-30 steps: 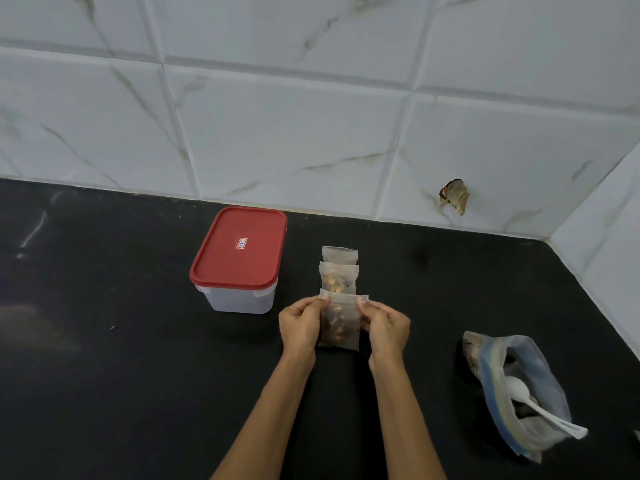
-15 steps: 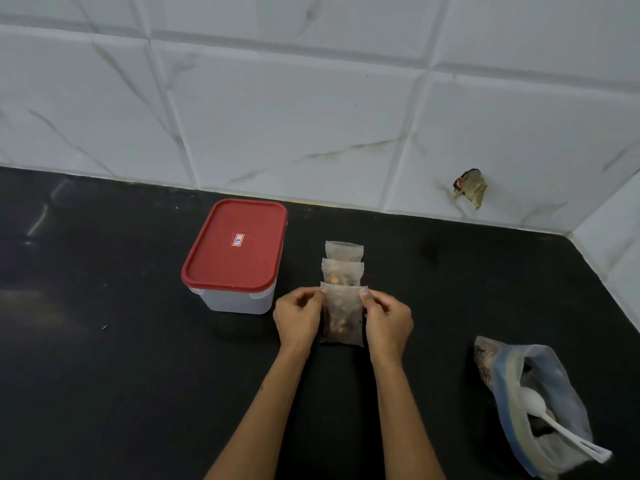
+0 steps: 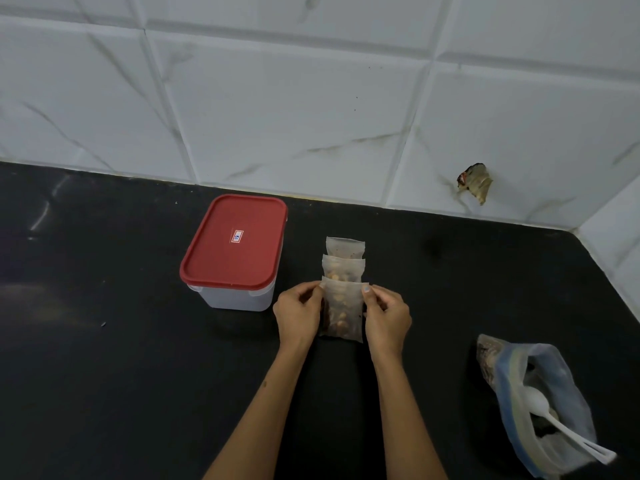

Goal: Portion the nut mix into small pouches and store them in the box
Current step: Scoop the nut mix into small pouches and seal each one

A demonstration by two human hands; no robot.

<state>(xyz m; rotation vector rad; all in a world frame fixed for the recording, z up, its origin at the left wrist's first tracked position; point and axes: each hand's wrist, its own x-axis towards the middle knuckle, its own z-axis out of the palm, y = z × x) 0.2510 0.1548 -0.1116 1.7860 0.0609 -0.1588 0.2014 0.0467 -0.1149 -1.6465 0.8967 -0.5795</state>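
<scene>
A small clear pouch of nut mix (image 3: 343, 311) lies on the black counter between my hands. My left hand (image 3: 299, 315) pinches its top left corner and my right hand (image 3: 388, 317) pinches its top right corner. Two more filled pouches (image 3: 344, 258) lie in an overlapping row just behind it. The white box with its red lid (image 3: 235, 242) closed stands to the left of the pouches. At the lower right lies the large zip bag of nut mix (image 3: 540, 407), open, with a white plastic spoon (image 3: 561, 424) sticking out of it.
The black counter (image 3: 104, 375) ends at a white marble-tiled wall (image 3: 311, 116) behind and at the right corner. A small torn brown scrap (image 3: 474, 183) is stuck on the wall at the right.
The held pouch has come down and lies lower, against the row of pouches. Both hands keep their pinch on its top corners.
</scene>
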